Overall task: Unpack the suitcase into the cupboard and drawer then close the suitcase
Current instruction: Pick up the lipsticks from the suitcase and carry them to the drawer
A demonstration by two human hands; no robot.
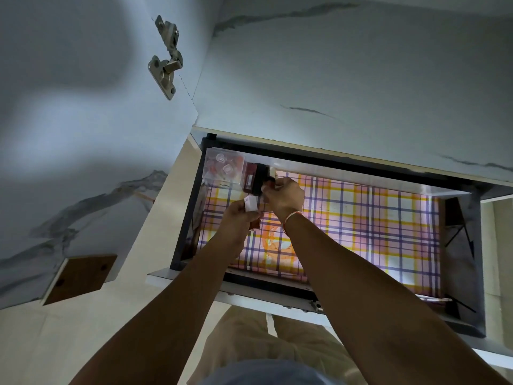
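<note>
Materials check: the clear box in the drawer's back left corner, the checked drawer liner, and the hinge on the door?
Clear lidded box: looks like transparent hard plastic, glossy, contents visible through it. Checked pink, orange and purple drawer liner: probably printed plastic or paper sheet, flat, with a slight sheen. Silver door hinge: metal, bright with a dull shine.

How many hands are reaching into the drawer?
2. The left hand holds a small white box above the checked lining; the right hand grips a dark item near the back left corner.
</note>
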